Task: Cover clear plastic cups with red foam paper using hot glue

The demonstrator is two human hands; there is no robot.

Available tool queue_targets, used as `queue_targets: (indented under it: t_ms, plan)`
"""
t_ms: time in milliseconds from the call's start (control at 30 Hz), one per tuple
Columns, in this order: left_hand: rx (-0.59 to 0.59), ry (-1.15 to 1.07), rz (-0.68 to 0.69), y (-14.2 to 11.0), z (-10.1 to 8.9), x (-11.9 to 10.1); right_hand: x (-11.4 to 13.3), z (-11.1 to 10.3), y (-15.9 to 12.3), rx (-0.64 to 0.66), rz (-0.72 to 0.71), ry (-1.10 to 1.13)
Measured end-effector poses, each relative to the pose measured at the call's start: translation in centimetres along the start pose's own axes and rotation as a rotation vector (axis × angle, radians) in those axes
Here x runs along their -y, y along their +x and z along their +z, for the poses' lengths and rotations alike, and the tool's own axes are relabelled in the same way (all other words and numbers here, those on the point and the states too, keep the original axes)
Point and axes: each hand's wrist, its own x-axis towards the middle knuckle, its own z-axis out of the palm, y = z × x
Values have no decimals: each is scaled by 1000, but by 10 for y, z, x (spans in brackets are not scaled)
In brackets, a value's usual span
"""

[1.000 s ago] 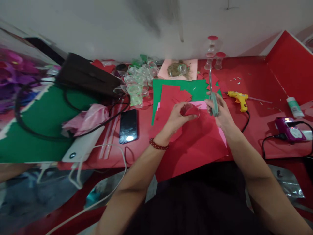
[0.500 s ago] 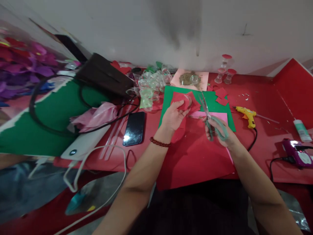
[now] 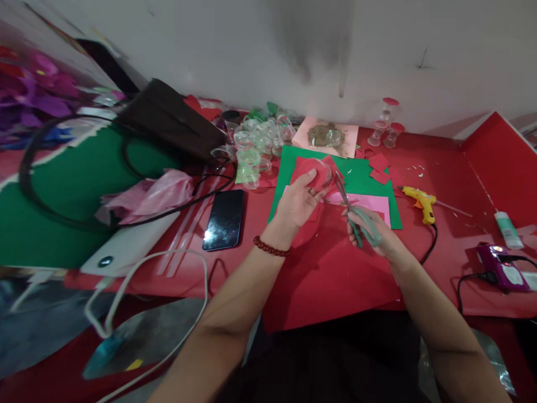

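Observation:
My left hand (image 3: 298,202), with a red beaded bracelet at the wrist, is closed on a small clear plastic cup (image 3: 325,169) that has red paper against it. The fingers and the paper hide part of the cup. In my right hand (image 3: 380,235) are scissors (image 3: 366,225) with green handles, their blades pointing up and left, close to the held cup and paper. Beneath both hands lie a large red sheet (image 3: 331,285), a pink sheet (image 3: 371,204) and a green sheet (image 3: 285,162).
To the left lie a phone (image 3: 224,219), a white cable (image 3: 168,253) and a dark bag (image 3: 168,120). Clear plastic cups (image 3: 260,140) are heaped behind. Rightward are red paper scraps (image 3: 378,163), a yellow glue gun (image 3: 422,200), a white-green bottle (image 3: 508,229) and a purple device (image 3: 501,267).
The scissors and my right hand have moved left, bringing the blades nearer the cup and red paper. My left hand keeps its hold. The camera view has shifted slightly.

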Motion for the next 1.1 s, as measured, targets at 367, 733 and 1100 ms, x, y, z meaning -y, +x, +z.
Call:
queue_targets:
  t_ms: [367, 733, 1100]
  plan:
    - [99, 48, -78, -15, 6, 17, 5, -2, 4, -104, -98, -93]
    - [80, 29, -110, -19, 10, 15, 4, -3, 8, -110, -141, -109]
    - [99, 27, -100, -11, 2, 13, 7, -7, 5, -143, -120, -112]
